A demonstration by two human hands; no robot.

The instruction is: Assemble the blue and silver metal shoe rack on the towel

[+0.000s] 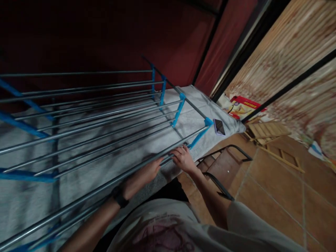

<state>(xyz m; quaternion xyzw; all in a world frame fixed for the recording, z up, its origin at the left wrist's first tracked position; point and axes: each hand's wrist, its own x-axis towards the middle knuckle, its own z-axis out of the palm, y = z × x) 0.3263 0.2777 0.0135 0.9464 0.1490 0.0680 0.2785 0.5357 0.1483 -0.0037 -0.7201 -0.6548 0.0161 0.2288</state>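
Note:
A rack of grey metal rods (pixel 105 134) with blue plastic brackets (pixel 179 110) lies over a light grey cloth (pixel 194 105). My right hand (pixel 183 159) has its fingers curled over a lower metal rod (pixel 166 161) close to the nearest blue bracket (pixel 200 134). Just to its left, my left hand (pixel 149 171) reaches under the long front rod and closes on the same lower rod; part of its fingers is hidden. A dark band circles my left wrist. Beyond the bracket, a phone (pixel 219 127) rests on the cloth.
A brown chair with a black frame (pixel 227 162) stands at the cloth's near right edge. On the tiled floor (pixel 278 196) lies a folded wooden piece (pixel 270 133). A red and yellow box (pixel 244 106) is by the corrugated wall (pixel 296 63). A dark red panel (pixel 105 35) rises behind the rack.

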